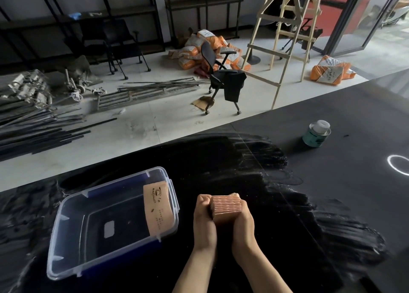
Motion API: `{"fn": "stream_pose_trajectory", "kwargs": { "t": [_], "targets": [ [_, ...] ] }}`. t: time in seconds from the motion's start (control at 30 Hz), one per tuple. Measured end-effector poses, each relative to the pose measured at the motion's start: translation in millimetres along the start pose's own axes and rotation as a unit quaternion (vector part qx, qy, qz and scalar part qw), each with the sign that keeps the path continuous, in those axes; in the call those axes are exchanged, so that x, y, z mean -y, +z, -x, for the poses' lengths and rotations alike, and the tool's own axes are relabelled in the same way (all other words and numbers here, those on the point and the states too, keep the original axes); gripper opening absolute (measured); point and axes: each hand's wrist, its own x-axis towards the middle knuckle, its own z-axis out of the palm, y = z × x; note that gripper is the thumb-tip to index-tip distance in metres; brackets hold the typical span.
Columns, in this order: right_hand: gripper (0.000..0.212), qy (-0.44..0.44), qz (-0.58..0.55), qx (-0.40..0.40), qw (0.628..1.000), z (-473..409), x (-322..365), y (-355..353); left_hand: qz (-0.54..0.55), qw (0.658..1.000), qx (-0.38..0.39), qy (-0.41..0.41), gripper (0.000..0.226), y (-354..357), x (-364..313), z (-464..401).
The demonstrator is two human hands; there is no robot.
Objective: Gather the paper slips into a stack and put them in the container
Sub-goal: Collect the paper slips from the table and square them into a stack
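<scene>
On the left, the clear plastic container (73, 244) stands on the black table (332, 204). Some paper slips (157, 208) already lean against its right wall, with the long side running toward the far edge. Just right of it, the left hand (204, 220) and the right hand (243, 224) press a stack of slips (224, 207) between them, both clasping it. The stack stands on edge, its layered edges facing up toward the camera.
</scene>
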Motion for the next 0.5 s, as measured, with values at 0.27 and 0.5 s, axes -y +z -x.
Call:
{"fn": "stream_pose_trajectory", "kwargs": {
  "t": [0.27, 0.5],
  "targets": [
    [0.035, 0.000, 0.006, -0.017, 1.000, 5, -3, 0, -0.031, 0.999, -0.008, 0.013, 0.038, -4, 8, 2],
    [0.065, -0.043, 0.005, -0.093, 0.995, -1, 0, 13, -0.005, 0.998, -0.025, -0.057, 0.082, -4, 10, -2]
  ]
}}
